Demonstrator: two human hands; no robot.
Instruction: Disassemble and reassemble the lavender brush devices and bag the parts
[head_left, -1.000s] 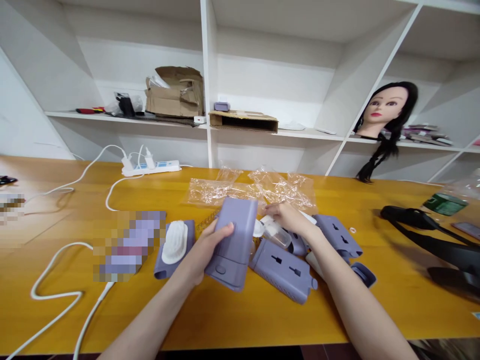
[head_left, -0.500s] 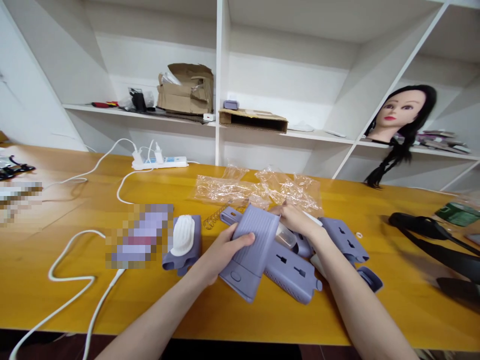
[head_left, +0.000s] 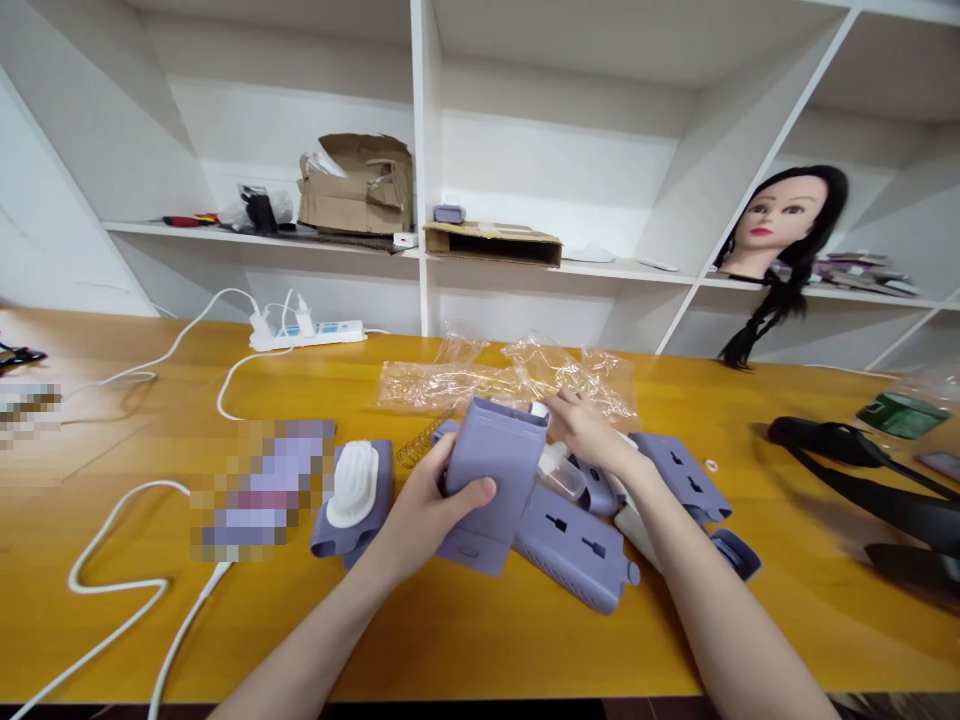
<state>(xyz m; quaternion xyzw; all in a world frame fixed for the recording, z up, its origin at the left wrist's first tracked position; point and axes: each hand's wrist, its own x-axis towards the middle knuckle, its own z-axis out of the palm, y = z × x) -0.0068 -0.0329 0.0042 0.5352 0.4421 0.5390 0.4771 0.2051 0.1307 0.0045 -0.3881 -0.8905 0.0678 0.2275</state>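
My left hand (head_left: 431, 510) grips a purple plastic housing (head_left: 496, 450), thumb across its face, with its open end tilted toward me and upward. At the housing's upper right corner, my right hand (head_left: 581, 425) has its fingers bent around a small white piece (head_left: 538, 410), mostly hidden. Below that hand lies a clear bottle (head_left: 564, 478). A purple shell with two keyhole-shaped slots (head_left: 574, 545) rests beneath, and a similar shell (head_left: 682, 475) lies to the right. Left of the housing, a white ribbed pad (head_left: 354, 483) sits on another purple part (head_left: 326, 545). A coil spring (head_left: 416, 445) lies behind my left hand.
Crinkled clear plastic bags (head_left: 517, 375) lie behind the parts. A white power strip (head_left: 307, 335) with cables stands at the back left. A pixelated purple object (head_left: 274, 485) lies left, and a black strap-like item (head_left: 847, 470) right. Shelves (head_left: 637, 268) hold cardboard boxes and a mannequin head (head_left: 784, 220).
My left hand has tipped the purple housing, so its open top end now shows. My right hand has drawn close to its upper corner with a small white piece. The view has shifted slightly.
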